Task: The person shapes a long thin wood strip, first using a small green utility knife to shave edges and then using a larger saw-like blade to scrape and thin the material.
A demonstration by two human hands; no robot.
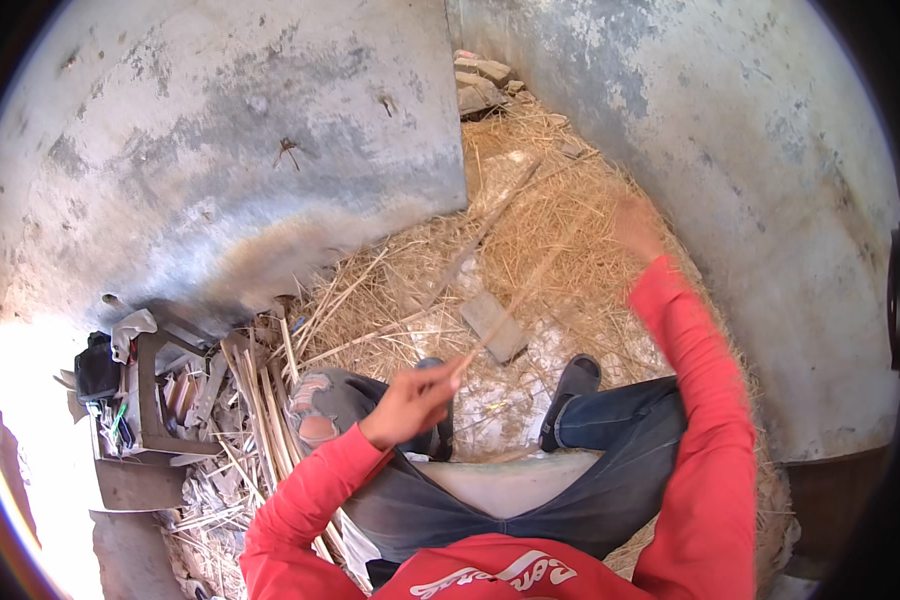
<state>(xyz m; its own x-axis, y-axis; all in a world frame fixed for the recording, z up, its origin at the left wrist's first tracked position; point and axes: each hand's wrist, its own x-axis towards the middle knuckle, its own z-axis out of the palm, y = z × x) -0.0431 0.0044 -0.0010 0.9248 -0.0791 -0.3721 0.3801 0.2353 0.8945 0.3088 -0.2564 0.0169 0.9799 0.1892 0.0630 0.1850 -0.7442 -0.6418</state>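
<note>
My left hand is closed in front of my left knee. Its thumb and fingers pinch the near end of a thin, pale cane-like strip. From there the strip runs up and to the right, and its far part is blurred. My right hand is stretched out at the far right, above the straw. Motion smears its fingers, so I cannot make out whether it grips anything. Below the strip lies a grey brick-like block on the ground.
A long thin stick lies across the straw. Worn grey panels rise at left and right. Long pale strips are piled by my left leg, next to a dark frame with tools. Broken bricks sit at the far end.
</note>
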